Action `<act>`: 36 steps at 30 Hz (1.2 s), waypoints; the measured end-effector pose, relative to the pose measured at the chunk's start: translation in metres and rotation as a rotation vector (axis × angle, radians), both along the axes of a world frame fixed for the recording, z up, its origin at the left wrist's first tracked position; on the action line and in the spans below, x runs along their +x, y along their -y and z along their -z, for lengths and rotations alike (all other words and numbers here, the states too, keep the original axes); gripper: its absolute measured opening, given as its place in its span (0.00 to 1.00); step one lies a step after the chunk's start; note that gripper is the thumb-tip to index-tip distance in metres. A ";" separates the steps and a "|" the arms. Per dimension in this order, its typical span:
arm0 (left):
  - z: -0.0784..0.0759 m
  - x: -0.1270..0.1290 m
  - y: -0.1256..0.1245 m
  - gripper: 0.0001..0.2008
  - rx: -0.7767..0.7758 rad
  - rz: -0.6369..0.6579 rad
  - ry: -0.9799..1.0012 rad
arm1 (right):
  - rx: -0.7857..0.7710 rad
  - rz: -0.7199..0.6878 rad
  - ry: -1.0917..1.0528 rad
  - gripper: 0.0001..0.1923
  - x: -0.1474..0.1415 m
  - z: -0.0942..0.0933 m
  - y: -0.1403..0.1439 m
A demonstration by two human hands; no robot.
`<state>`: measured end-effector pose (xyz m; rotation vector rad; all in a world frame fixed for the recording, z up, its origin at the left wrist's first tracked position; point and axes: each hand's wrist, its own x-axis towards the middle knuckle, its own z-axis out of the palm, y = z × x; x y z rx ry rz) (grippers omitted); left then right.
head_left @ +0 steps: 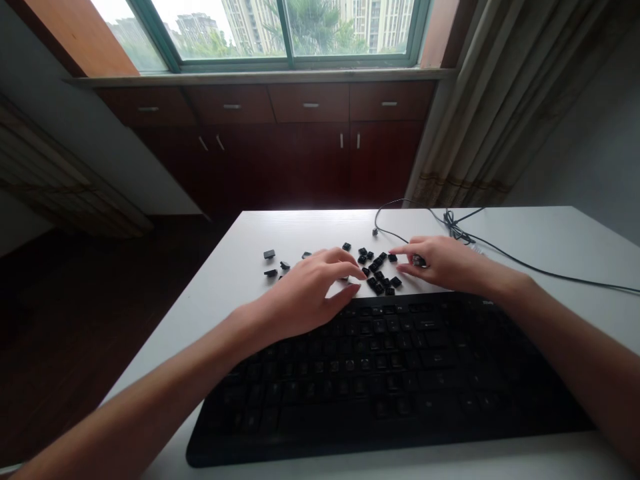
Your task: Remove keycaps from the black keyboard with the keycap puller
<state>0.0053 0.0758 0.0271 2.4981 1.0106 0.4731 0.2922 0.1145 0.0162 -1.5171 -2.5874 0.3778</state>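
A black keyboard [345,400] lies across the front of the white table, with several key positions bare of caps. Loose black keycaps [379,267] form a cluster just behind it. My left hand [317,283] hovers at the cluster's left side, its thumb and fingers apart and nothing visible between them. On the other side, my right hand [443,263] has its index finger stretched to a keycap [393,257]. A small dark object with a shiny part [419,261] sits in its curled fingers; its kind is not clear.
More loose keycaps [269,255] lie left of my left hand, partly hidden by it. A thin black cable [530,267] runs over the table's right side, with a tangled bundle [453,223] near the back edge. Beyond the table stand wooden cabinets [310,160] beneath a window.
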 end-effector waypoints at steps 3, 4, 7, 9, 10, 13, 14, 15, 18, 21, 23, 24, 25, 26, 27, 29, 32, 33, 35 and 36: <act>-0.002 -0.005 -0.013 0.14 0.060 0.035 -0.104 | 0.051 0.000 0.005 0.17 -0.002 0.001 0.002; -0.002 -0.004 -0.017 0.15 0.079 0.065 -0.147 | 0.059 0.003 0.001 0.16 -0.003 0.001 0.002; -0.003 0.003 -0.029 0.18 0.166 0.184 -0.263 | 0.052 -0.003 -0.005 0.14 -0.004 -0.002 0.004; -0.001 0.009 -0.036 0.21 0.238 0.241 -0.303 | 0.046 -0.009 -0.007 0.14 -0.003 -0.004 0.004; 0.000 0.012 -0.039 0.21 0.261 0.253 -0.309 | 0.037 -0.005 -0.011 0.14 -0.003 -0.005 0.005; 0.004 0.018 -0.044 0.15 0.259 0.231 -0.285 | 0.000 0.036 -0.031 0.15 -0.003 -0.007 0.005; 0.006 0.019 -0.044 0.14 0.249 0.211 -0.271 | -0.005 0.051 -0.037 0.15 -0.003 -0.007 0.006; 0.007 0.020 -0.044 0.14 0.243 0.190 -0.258 | -0.005 0.060 -0.043 0.15 -0.003 -0.007 0.006; 0.010 0.023 -0.043 0.13 0.248 0.152 -0.233 | 0.037 0.043 -0.049 0.14 -0.006 -0.006 0.008; 0.012 0.024 -0.042 0.11 0.243 0.131 -0.216 | 0.057 0.028 -0.039 0.10 -0.007 -0.005 0.008; 0.013 0.025 -0.041 0.11 0.230 0.113 -0.205 | 0.039 0.043 -0.019 0.10 -0.008 -0.004 0.008; 0.014 0.024 -0.041 0.11 0.221 0.104 -0.199 | 0.025 0.051 -0.010 0.10 -0.007 -0.004 0.008; 0.015 0.024 -0.041 0.11 0.211 0.097 -0.193 | 0.009 0.054 -0.007 0.10 -0.007 -0.004 0.008; 0.015 0.024 -0.041 0.11 0.202 0.092 -0.186 | -0.005 0.052 -0.013 0.10 -0.007 -0.004 0.007; 0.016 0.024 -0.040 0.11 0.194 0.090 -0.178 | -0.015 0.045 -0.027 0.10 -0.007 -0.004 0.007; 0.016 0.023 -0.040 0.10 0.185 0.096 -0.163 | -0.023 0.019 -0.067 0.10 -0.006 -0.005 0.007; 0.016 0.023 -0.040 0.09 0.186 0.106 -0.149 | -0.012 -0.004 -0.118 0.09 -0.005 -0.006 0.008; 0.016 0.023 -0.039 0.09 0.185 0.106 -0.147 | -0.010 -0.008 -0.126 0.09 -0.004 -0.006 0.008; 0.015 0.023 -0.039 0.09 0.182 0.103 -0.144 | -0.002 -0.018 -0.119 0.09 -0.004 -0.005 0.008; 0.015 0.023 -0.039 0.09 0.178 0.101 -0.145 | 0.005 -0.026 -0.108 0.09 -0.003 -0.004 0.008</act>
